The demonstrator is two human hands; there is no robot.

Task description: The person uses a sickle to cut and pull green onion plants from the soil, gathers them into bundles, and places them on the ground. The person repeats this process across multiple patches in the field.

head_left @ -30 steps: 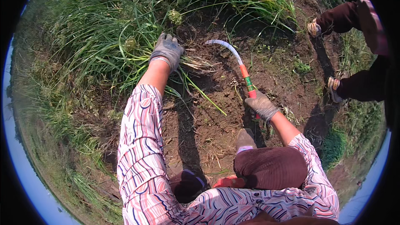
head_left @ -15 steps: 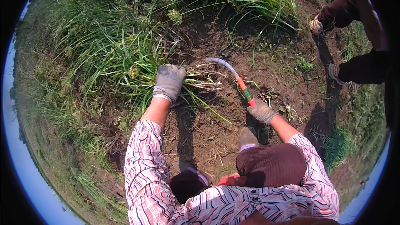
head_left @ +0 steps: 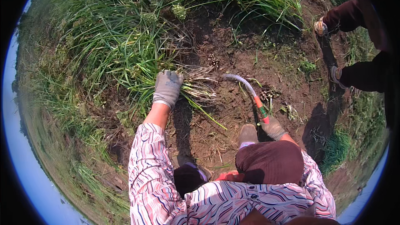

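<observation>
My left hand (head_left: 168, 87), in a grey work glove, is closed round a bunch of long green leafy stalks (head_left: 193, 93). Their pale cut-looking ends stick out to the right of the fist, over bare soil. In my gloved right hand (head_left: 273, 128) is a sickle (head_left: 261, 109) with an orange and green handle. Its curved, thin blade points up and left, and the tip lies a little right of the stalk ends, apart from them. The glove hides the lower part of the handle.
Thick grassy clumps (head_left: 133, 45) grow on the left, and another clump (head_left: 266, 0) stands at the far side. Another person's legs (head_left: 352, 20) are at the right. Brown soil (head_left: 233, 104) with loose plant bits lies before my shoes (head_left: 248, 134).
My right hand has drawn the sickle right and nearer to me, away from the stalks. My left hand has shifted slightly left, keeping its hold on them.
</observation>
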